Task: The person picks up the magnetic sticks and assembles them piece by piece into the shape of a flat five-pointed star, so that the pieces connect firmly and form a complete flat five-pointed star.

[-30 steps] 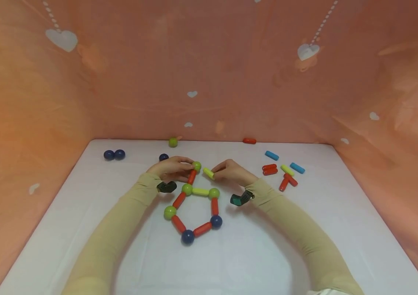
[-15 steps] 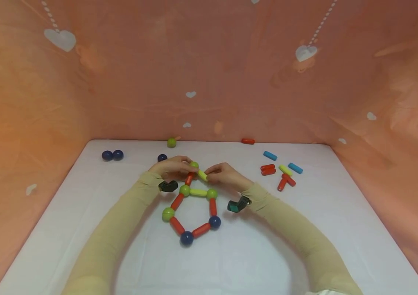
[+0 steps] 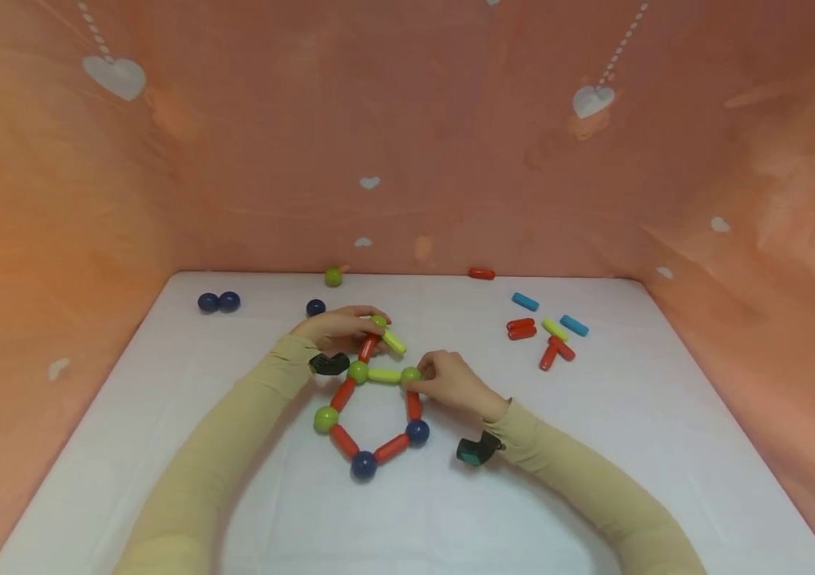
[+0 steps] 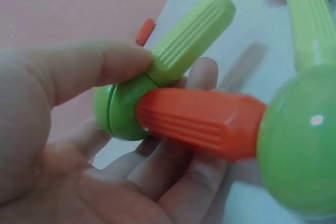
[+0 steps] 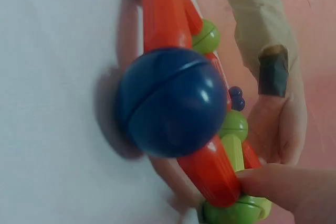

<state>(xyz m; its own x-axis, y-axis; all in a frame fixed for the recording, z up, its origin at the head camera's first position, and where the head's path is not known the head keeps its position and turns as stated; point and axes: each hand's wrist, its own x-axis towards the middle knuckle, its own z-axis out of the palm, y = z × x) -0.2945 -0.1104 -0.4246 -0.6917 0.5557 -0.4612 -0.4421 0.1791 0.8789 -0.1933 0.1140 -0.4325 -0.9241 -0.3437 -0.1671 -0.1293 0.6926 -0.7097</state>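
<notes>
My left hand grips a green ball at the far end of a ball-and-rod construction. A yellow-green rod sticks out from that ball, its other end free. A red rod joins the same ball to a five-sided ring of balls and rods. At the ring's right corner, my right hand pinches another green ball, partly hidden behind the fingers. The ring's near part has two dark blue balls linked by a red rod. A third green ball forms its left corner.
Loose red, blue and yellow-green rods lie at the right of the white table. Dark blue balls sit at the far left. A green ball and a red rod lie along the back edge.
The yellow-green rod moved left onto the ball in my left hand. My right hand let it go and came toward me to the ring's right green ball. The left hand stays put.
</notes>
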